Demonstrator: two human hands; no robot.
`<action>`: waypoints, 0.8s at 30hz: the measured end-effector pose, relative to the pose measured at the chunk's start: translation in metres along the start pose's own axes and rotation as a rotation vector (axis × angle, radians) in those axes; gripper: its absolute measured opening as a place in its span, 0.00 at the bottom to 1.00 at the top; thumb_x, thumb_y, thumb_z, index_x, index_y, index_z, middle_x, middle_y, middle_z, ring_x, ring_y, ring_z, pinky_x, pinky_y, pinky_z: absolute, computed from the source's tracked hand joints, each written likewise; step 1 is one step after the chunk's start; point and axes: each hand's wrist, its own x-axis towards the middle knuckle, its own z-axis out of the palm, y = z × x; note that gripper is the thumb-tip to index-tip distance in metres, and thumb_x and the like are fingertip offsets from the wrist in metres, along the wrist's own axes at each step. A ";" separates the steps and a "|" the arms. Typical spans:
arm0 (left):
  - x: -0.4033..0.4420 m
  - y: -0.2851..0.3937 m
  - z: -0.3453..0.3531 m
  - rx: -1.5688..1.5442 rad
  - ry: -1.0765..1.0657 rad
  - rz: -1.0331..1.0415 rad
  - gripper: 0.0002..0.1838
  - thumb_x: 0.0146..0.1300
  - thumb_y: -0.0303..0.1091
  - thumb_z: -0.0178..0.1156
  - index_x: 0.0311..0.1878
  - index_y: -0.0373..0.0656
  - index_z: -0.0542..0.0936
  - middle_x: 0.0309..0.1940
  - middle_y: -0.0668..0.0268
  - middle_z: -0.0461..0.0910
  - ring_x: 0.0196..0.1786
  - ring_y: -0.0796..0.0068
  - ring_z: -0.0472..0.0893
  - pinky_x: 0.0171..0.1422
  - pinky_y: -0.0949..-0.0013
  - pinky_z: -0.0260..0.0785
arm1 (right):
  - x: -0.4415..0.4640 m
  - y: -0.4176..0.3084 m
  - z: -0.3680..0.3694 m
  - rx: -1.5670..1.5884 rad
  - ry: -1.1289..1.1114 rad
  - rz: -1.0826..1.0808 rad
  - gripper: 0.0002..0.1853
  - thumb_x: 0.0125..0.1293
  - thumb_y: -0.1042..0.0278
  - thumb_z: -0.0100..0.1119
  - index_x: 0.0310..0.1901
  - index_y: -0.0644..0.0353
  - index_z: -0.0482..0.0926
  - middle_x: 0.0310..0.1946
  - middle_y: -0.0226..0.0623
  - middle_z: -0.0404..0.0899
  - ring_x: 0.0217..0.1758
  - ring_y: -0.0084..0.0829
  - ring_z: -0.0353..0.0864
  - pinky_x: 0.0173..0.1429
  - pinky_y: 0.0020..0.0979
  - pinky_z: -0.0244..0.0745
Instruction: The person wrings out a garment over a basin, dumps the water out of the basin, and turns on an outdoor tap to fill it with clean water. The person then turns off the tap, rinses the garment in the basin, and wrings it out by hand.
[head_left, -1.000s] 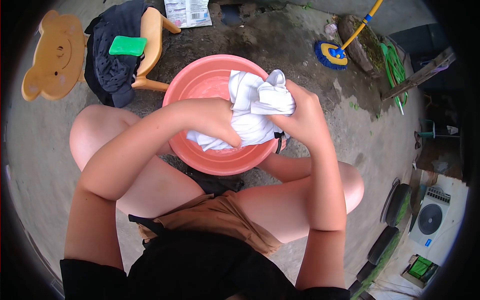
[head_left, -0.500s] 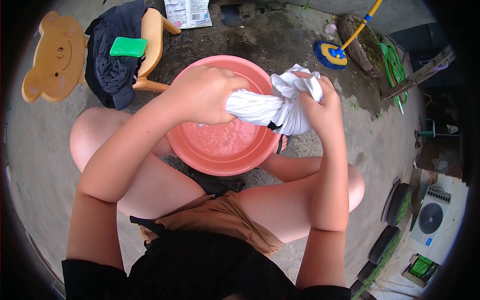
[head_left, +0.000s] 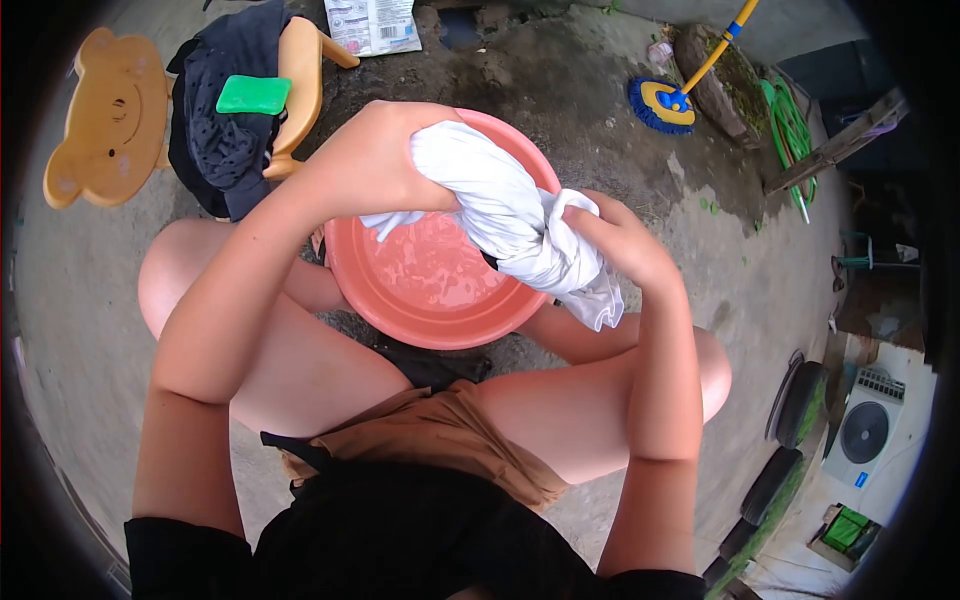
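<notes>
A bunched white cloth garment stretches between my two hands, above a pink plastic basin with water in it. My left hand is wrapped round the garment's upper left part, and a loose tail of it hangs below that hand over the water. At the other end, my right hand grips the twisted folds, thumb on top, with a corner of fabric dangling beneath. A small black patch shows along the garment's lower edge. What kind of garment it is, I cannot tell.
Left of the basin stands a yellow bear-shaped chair carrying dark wet clothes and a green soap bar. A printed bag lies behind. To the right are a blue-yellow mop, a stone and a green hose.
The tight twist of the garment has loosened and now slopes down to the right. My left hand has moved left and turned; my right hand has lowered slightly.
</notes>
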 end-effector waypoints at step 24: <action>0.002 -0.003 0.009 -0.977 0.039 -0.238 0.28 0.50 0.31 0.64 0.55 0.30 0.69 0.46 0.58 0.77 0.47 0.73 0.78 0.55 0.70 0.69 | 0.011 0.007 0.029 0.294 0.231 -0.202 0.17 0.67 0.62 0.55 0.45 0.70 0.79 0.37 0.36 0.81 0.40 0.21 0.75 0.47 0.24 0.69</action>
